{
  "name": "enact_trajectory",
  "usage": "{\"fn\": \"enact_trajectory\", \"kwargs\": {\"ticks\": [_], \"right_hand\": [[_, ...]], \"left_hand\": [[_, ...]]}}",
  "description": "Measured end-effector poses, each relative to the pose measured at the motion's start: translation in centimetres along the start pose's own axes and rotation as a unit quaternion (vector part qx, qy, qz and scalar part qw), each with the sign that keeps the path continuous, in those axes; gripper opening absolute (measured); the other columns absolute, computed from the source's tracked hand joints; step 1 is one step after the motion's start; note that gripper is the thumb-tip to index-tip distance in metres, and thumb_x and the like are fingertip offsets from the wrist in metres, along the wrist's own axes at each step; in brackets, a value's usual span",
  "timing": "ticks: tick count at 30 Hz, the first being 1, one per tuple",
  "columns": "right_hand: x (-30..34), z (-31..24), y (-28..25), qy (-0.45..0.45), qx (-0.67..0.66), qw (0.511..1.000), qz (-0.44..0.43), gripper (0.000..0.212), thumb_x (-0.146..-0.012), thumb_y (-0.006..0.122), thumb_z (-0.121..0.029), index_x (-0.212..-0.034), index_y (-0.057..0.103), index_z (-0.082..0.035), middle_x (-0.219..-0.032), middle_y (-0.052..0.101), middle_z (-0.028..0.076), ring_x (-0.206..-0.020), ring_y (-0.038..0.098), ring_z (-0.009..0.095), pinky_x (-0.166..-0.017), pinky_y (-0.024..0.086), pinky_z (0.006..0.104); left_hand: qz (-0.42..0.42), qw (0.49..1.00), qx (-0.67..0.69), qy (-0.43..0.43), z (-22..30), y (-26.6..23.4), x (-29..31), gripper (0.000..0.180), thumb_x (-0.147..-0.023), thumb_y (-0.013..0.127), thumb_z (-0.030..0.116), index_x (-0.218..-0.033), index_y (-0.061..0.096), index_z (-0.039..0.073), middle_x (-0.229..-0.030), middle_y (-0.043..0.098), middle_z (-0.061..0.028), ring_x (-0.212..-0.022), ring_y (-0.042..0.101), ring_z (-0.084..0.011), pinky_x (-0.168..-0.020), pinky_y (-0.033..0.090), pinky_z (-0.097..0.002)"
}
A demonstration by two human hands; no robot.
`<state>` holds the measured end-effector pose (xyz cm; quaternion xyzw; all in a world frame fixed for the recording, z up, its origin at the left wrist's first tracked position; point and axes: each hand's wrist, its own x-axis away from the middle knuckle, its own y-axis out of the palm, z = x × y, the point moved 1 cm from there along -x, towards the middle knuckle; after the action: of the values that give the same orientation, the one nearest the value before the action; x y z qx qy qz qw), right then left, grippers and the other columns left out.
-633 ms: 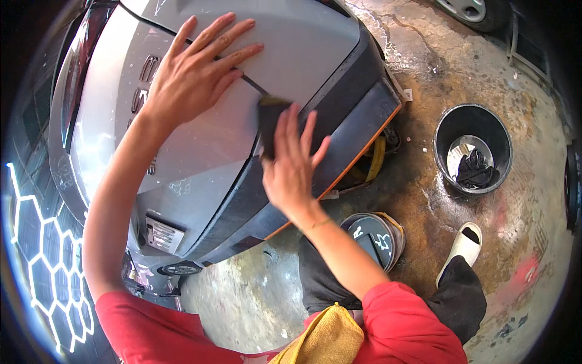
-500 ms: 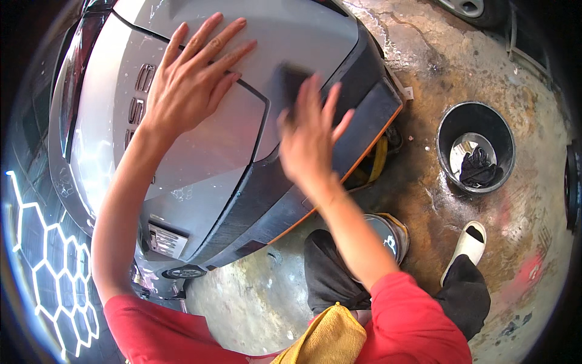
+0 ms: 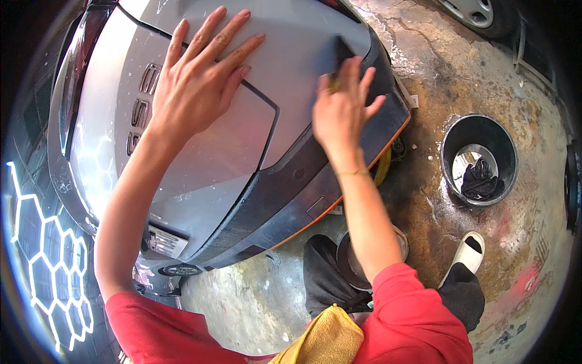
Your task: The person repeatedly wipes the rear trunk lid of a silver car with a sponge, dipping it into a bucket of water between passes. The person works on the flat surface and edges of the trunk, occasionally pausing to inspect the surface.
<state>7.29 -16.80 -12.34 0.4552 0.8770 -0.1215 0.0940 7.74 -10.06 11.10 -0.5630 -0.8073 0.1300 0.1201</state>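
Observation:
The silver rear of a car (image 3: 285, 67) fills the upper left, with raised chrome letters on its lid and a dark lower bumper (image 3: 291, 179). Palm down on the lid, my left hand (image 3: 195, 82) lies flat with its fingers spread and holds nothing. My right hand (image 3: 342, 118) presses a dark flat pad (image 3: 344, 51) against the silver panel near the car's corner, above the bumper. Motion smears the pad and the fingertips, so its exact kind cannot be made out. A yellowish patch shows between that hand's thumb side and the pad.
At right, a black bucket (image 3: 449, 151) stands on the wet, stained concrete floor (image 3: 418, 224) with a black cloth (image 3: 481, 180) inside. Another round container (image 3: 350, 261) sits between my legs, partly behind my right forearm. A yellow cloth (image 3: 324, 337) hangs at my chest. A wheel (image 3: 476, 12) shows at top right.
My right hand has slid the dark pad up and to the right across the panel, towards the car's corner. The left hand stays flat on the lid.

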Motion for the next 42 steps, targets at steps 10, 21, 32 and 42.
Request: {"fn": "enact_trajectory", "kwargs": {"ticks": [10,21,32,42], "right_hand": [[0.8,-1.5,0.9,-0.04,-0.017,0.999,0.026,0.066,-0.101,0.052,-0.033,-0.154,0.038,0.006,-0.167,0.022,0.023,-0.156,0.013,0.045,-0.116,-0.004,0.0739],[2.1,-3.7,0.1,-0.083,-0.062,0.995,0.004,0.073,-0.095,0.06,-0.026,-0.154,0.035,0.008,-0.168,0.02,0.022,-0.156,0.014,0.044,-0.116,-0.002,0.0735],[-1.7,5.8,-4.4,0.153,-0.197,0.968,-0.033,0.046,-0.107,0.045,-0.026,-0.139,0.054,0.007,-0.141,0.057,0.025,-0.134,0.05,0.04,-0.111,0.036,0.0504],[-1.4,8.1,-5.9,0.131,-0.273,0.949,0.092,0.04,-0.106,0.046,-0.022,-0.123,0.065,0.008,-0.12,0.069,0.026,-0.115,0.064,0.039,-0.101,0.046,0.0434]], "left_hand": [[0.024,0.999,-0.016,-0.028,0.0,-0.7,-0.3,0.043,-0.104,0.054,0.026,-0.147,0.056,0.035,-0.16,0.044,0.0056,-0.152,0.033,-0.0216,-0.126,0.025,-0.0499],[0.054,0.998,-0.001,-0.045,-0.5,-0.1,0.1,0.043,-0.104,0.053,0.02,-0.147,0.056,0.024,-0.157,0.048,0.0022,-0.149,0.038,-0.021,-0.126,0.027,-0.046],[0.025,0.994,0.01,-0.104,2.0,-0.1,0.2,0.052,-0.104,0.055,0.032,-0.155,0.046,0.028,-0.166,0.034,0.0007,-0.155,0.026,-0.0239,-0.126,0.022,-0.051],[-0.072,0.993,0.048,0.079,4.4,2.2,-3.5,0.057,-0.099,0.056,0.052,-0.152,0.046,0.038,-0.169,0.026,0.0008,-0.156,0.023,-0.0208,-0.128,0.013,-0.0464]]}}
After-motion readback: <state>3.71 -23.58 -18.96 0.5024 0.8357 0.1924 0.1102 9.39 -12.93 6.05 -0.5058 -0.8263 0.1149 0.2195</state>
